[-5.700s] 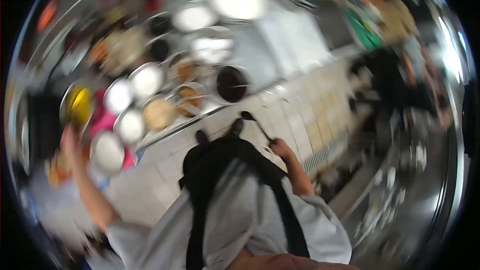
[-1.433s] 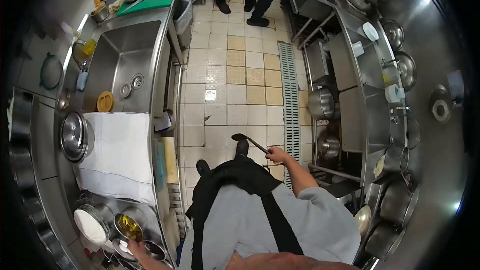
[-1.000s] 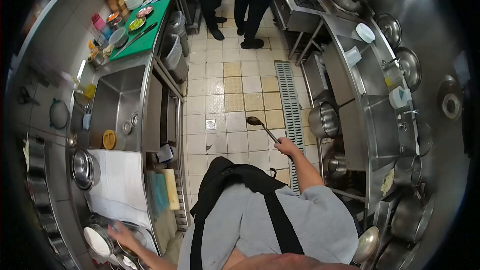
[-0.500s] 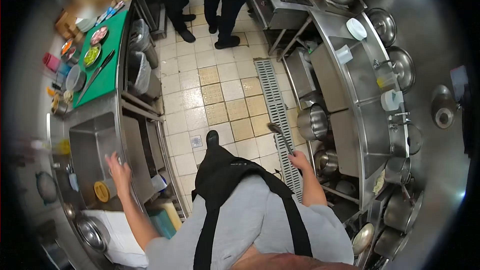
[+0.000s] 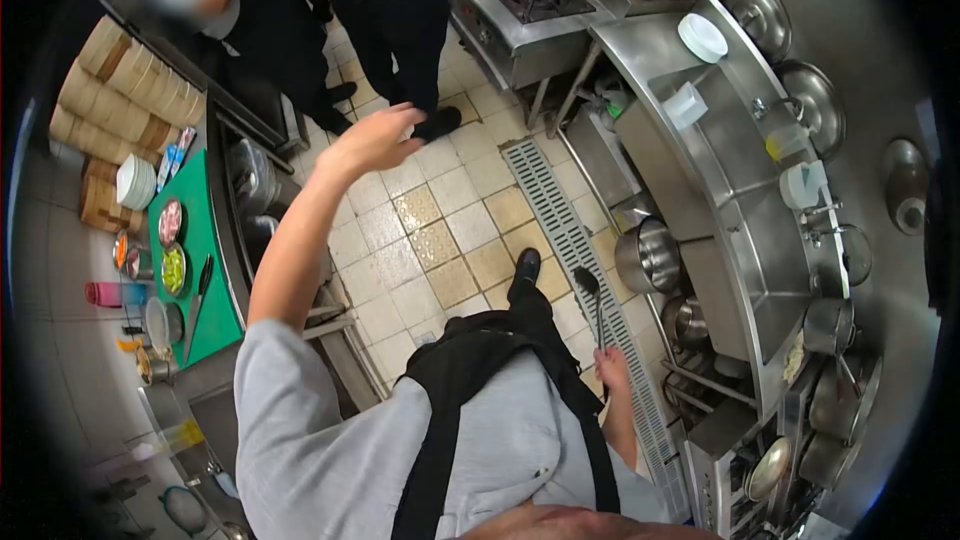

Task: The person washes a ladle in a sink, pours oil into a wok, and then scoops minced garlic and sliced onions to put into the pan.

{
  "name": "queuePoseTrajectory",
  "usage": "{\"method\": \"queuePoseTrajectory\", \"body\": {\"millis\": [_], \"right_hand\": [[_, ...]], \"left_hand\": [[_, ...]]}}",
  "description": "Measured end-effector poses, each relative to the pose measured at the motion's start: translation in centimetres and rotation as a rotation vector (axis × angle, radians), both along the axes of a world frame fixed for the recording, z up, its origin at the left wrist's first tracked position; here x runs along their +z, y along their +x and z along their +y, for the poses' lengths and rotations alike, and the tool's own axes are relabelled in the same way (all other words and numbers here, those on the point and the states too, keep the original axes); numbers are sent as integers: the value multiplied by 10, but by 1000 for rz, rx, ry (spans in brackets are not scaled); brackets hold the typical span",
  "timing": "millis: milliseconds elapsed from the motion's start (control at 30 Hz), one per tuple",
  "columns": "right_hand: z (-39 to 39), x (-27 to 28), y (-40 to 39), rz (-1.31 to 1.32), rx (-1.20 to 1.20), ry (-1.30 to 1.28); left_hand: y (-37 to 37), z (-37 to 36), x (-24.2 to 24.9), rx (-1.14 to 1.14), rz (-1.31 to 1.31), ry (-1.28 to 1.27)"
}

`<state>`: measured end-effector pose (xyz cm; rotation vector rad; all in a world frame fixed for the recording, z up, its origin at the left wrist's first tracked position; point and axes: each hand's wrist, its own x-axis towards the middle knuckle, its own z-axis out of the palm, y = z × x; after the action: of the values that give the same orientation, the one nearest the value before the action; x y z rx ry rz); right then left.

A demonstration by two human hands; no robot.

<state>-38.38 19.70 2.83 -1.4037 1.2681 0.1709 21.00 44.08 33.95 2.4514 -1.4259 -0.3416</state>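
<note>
Right of centre in the frame, my right hand [image 5: 612, 368] is closed round the handle of a long, dark metal ladle [image 5: 600, 322], held over the slotted metal floor grate [image 5: 560, 208]. My left hand [image 5: 375, 143], upper centre, is released, fingers loosely extended, holding nothing. Stage, as judged: the pink pieces [image 5: 171, 222] and green pieces [image 5: 173, 269] at left are already dished; the ladle is out and in hand, apart from any pot, with no scooping or pouring under way. Whether its bowl carries anything, or what ladling remains, cannot be told. Counts: one ladle; one black-handled knife [image 5: 194, 322] on one green cutting board [image 5: 208, 230]; two filled dishes; two people, upper left.
</note>
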Motion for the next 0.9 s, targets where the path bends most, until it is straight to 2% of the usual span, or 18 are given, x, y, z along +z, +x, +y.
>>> {"method": "queuePoseTrajectory", "body": {"millis": [33,100,167,267,400,467,500,567,633,733,767,833,867,900], "right_hand": [[2,-8,0,8,-54,11],[3,-8,9,139,59,-73],[0,-146,-51,-189,319,-592],[-20,-149,-19,-122,311,-385],[-89,-131,74,-105,241,-150],[-138,-142,137,-52,71,-12],[-170,-77,186,51,296,-104],[-196,-41,243,-30,114,-3],[-217,-36,276,-60,20,24],[-229,-38,315,-83,-166,44],[-225,-40,323,-84,-252,29],[-207,-43,337,-49,-386,22],[-192,-42,345,9,-478,30],[-175,-43,354,67,-568,35]], "left_hand": [[7,-44,12,-72,11,-17],[29,-124,19,-190,28,2],[45,-192,27,-226,39,-20],[81,-271,26,-205,14,-61],[166,-340,-1,-95,-34,-122],[209,-361,-5,44,-58,-163],[232,-371,-5,85,-104,-155],[280,-390,-5,231,-107,-229],[338,-414,-11,326,-145,-227],[455,-445,-29,216,-281,-311],[505,-456,-41,185,-421,-341],[576,-477,-30,308,-518,-200],[626,-485,-40,383,-584,-164],[661,-493,-34,482,-568,-38]]}}
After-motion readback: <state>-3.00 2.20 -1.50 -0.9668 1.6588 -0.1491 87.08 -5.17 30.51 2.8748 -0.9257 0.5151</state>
